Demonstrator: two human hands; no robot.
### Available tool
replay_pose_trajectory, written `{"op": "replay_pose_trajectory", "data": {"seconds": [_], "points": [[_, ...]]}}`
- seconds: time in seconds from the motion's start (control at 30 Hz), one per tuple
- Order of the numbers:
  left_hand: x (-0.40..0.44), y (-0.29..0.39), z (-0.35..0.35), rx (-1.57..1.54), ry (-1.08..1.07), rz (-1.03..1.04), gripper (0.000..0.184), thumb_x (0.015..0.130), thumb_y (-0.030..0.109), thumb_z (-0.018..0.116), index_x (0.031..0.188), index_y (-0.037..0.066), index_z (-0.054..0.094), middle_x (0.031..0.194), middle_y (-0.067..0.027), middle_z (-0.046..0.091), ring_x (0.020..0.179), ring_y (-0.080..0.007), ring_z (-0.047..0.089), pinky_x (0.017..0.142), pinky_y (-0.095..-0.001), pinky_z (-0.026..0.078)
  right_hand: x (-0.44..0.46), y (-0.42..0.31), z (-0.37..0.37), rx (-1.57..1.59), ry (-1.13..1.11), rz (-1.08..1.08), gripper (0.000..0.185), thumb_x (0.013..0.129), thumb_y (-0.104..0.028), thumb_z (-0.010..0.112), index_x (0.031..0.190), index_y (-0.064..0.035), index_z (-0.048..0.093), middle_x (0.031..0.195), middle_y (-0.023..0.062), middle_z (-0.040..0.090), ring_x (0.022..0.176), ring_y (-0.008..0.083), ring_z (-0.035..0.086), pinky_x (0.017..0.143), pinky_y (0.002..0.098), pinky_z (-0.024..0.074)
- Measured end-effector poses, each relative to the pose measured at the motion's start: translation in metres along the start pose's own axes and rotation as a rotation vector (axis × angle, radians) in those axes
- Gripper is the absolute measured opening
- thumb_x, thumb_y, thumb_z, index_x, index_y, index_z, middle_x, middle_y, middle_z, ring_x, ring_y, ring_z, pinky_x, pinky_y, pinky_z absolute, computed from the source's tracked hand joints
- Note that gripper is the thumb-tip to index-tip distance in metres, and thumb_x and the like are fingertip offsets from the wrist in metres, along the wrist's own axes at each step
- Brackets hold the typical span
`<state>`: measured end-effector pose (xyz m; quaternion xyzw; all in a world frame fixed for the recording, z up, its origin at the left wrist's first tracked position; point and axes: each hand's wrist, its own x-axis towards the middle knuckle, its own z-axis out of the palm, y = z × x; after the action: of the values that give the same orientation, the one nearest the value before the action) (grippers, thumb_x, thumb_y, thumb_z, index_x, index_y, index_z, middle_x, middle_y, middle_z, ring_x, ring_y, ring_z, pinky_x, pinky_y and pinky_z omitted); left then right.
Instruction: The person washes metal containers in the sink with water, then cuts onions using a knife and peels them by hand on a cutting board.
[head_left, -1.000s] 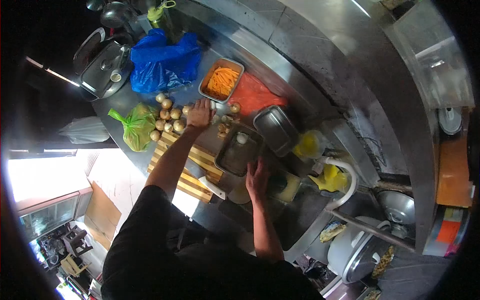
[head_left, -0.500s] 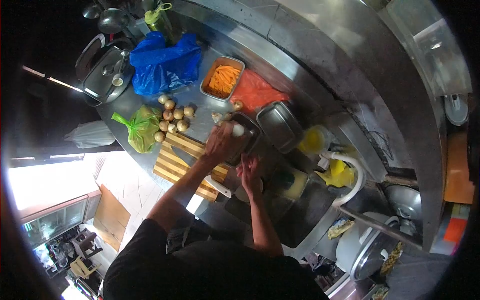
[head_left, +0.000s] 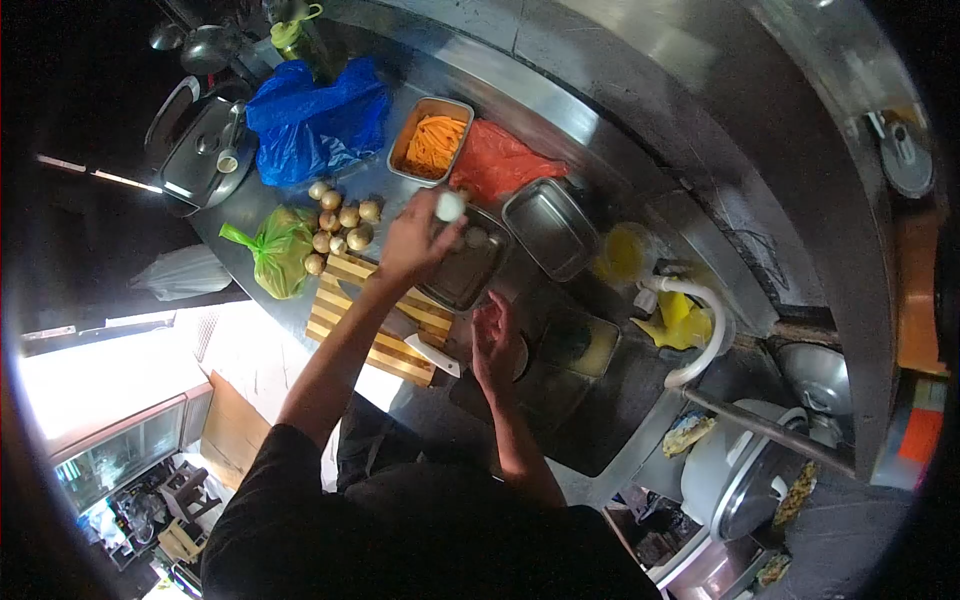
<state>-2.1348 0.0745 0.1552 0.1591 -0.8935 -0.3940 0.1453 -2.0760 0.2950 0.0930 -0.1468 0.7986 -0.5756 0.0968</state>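
Note:
My left hand (head_left: 413, 240) holds a white, round peeled onion (head_left: 450, 207) above the far end of a metal tray (head_left: 462, 280). Inside that tray lie pale round pieces (head_left: 475, 238), partly covered by my fingers. My right hand (head_left: 493, 340) hovers at the tray's near side, fingers loosely bent and apart, with nothing visible in it. Left of the tray is a striped wooden cutting board (head_left: 350, 320), and a knife with a white handle (head_left: 432, 354) lies across its near right part. Several unpeeled onions (head_left: 348, 217) sit beyond the board.
Shredded orange vegetable fills a metal container (head_left: 398, 160) at the back. Beside it are a red plastic bag (head_left: 510, 160) and another metal tray (head_left: 552, 230). Blue (head_left: 320, 120) and green bags (head_left: 283, 255) stand to the left. On the right are a sink (head_left: 575, 430) and a white curved hose (head_left: 712, 340).
My left hand has lifted away from the tray toward the back left, carrying the peeled onion. My right hand has shifted slightly, its fingers more spread. The view has turned a little.

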Motion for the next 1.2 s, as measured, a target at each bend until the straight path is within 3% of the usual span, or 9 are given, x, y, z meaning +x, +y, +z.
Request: {"op": "replay_pose_trajectory", "data": {"seconds": [0.13, 0.23, 0.43, 0.6, 0.73, 0.87, 0.93, 1.0, 1.2], "points": [[-0.009, -0.019, 0.026, 0.315, -0.321, 0.224, 0.07, 0.08, 0.039, 0.08, 0.139, 0.01, 0.054, 0.125, -0.019, 0.063, 0.113, -0.039, 0.064, 0.099, -0.0477, 0.052, 0.011, 0.021, 0.008, 0.143, 0.004, 0.081, 0.044, 0.104, -0.023, 0.061, 0.142, -0.0051, 0.048, 0.106, 0.0079, 0.062, 0.089, 0.0139, 0.063, 0.074, 0.0288, 0.0548], [-0.019, -0.012, 0.027, 0.589, -0.161, 0.423, 0.079, 0.077, 0.043, 0.082, 0.144, 0.012, 0.052, 0.13, -0.021, 0.06, 0.118, -0.0381, 0.063, 0.099, -0.0486, 0.051, 0.012, 0.027, 0.003, 0.157, 0.018, 0.094, 0.046, 0.104, -0.024, 0.061, 0.144, -0.0061, 0.045, 0.104, 0.0071, 0.061, 0.086, 0.0118, 0.063, 0.07, 0.0268, 0.0545], [-0.053, -0.053, -0.008, 0.137, -0.218, -0.09, 0.082, 0.078, 0.034, 0.085, 0.145, 0.004, 0.048, 0.136, -0.0247, 0.057, 0.119, -0.0424, 0.061, 0.099, -0.0502, 0.05, 0.059, 0.023, -0.009, -0.072, 0.149, -0.11, 0.033, 0.101, -0.014, 0.062, 0.133, -0.0063, 0.056, 0.105, 0.0103, 0.065, 0.087, 0.0208, 0.067, 0.073, 0.0334, 0.0555], [-0.072, -0.079, 0.011, -0.108, 0.007, -0.165, 0.025, 0.086, 0.017, 0.077, 0.101, -0.002, 0.073, 0.087, -0.0192, 0.072, 0.082, -0.0381, 0.072, 0.072, -0.0421, 0.057, 0.188, 0.002, 0.025, -0.211, -0.055, -0.405, 0.019, 0.095, -0.005, 0.06, 0.113, -0.0014, 0.063, 0.104, 0.0223, 0.068, 0.102, 0.0382, 0.068, 0.085, 0.0476, 0.0536], [-0.071, -0.055, -0.001, -0.077, 0.03, -0.154, 0.019, 0.094, 0.017, 0.069, 0.096, -0.002, 0.072, 0.077, -0.0213, 0.069, 0.073, -0.037, 0.07, 0.066, -0.0408, 0.053, 0.245, 0.027, 0.08, -0.543, -0.329, -0.248, 0.018, 0.089, -0.009, 0.068, 0.106, -0.004, 0.069, 0.098, 0.0222, 0.069, 0.094, 0.0415, 0.069, 0.08, 0.0465, 0.0532], [-0.063, -0.072, -0.008, -0.05, 0.186, -0.305, 0.021, 0.095, 0.02, 0.068, 0.092, 0.0, 0.072, 0.079, -0.0229, 0.069, 0.072, -0.0383, 0.069, 0.066, -0.0423, 0.053, 0.293, 0.085, 0.113, -0.64, -0.467, -0.23, 0.014, 0.085, -0.013, 0.072, 0.095, -0.0039, 0.069, 0.091, 0.0189, 0.07, 0.091, 0.0382, 0.07, 0.078, 0.0458, 0.0537], [-0.047, -0.091, -0.005, -0.031, 0.173, -0.357, 0.018, 0.095, 0.011, 0.066, 0.104, -0.001, 0.076, 0.083, -0.0208, 0.073, 0.081, -0.0313, 0.074, 0.074, -0.0407, 0.055, 0.295, 0.093, 0.117, -0.673, -0.475, -0.204, 0.015, 0.084, -0.015, 0.074, 0.091, -0.0034, 0.069, 0.091, 0.0176, 0.071, 0.09, 0.0368, 0.07, 0.078, 0.0454, 0.0539], [-0.041, -0.115, 0.006, 0.089, 0.12, -0.221, 0.037, 0.093, 0.011, 0.065, 0.127, -0.003, 0.065, 0.111, -0.0265, 0.07, 0.106, -0.0395, 0.068, 0.092, -0.0439, 0.052, 0.296, 0.055, 0.106, -0.749, -0.502, -0.066, 0.015, 0.083, -0.015, 0.074, 0.089, -0.0027, 0.068, 0.094, 0.0169, 0.072, 0.091, 0.0358, 0.07, 0.079, 0.045, 0.0542], [-0.098, -0.093, -0.037, -0.069, 0.122, -0.2, 0.055, 0.093, 0.015, 0.066, 0.143, -0.004, 0.052, 0.131, -0.0287, 0.063, 0.123, -0.0447, 0.059, 0.106, -0.0449, 0.047, 0.218, -0.051, 0.06, -0.476, -0.154, -0.291, 0.034, 0.091, -0.022, 0.073, 0.118, -0.0026, 0.064, 0.106, 0.0217, 0.07, 0.094, 0.0359, 0.07, 0.084, 0.043, 0.054]]}}
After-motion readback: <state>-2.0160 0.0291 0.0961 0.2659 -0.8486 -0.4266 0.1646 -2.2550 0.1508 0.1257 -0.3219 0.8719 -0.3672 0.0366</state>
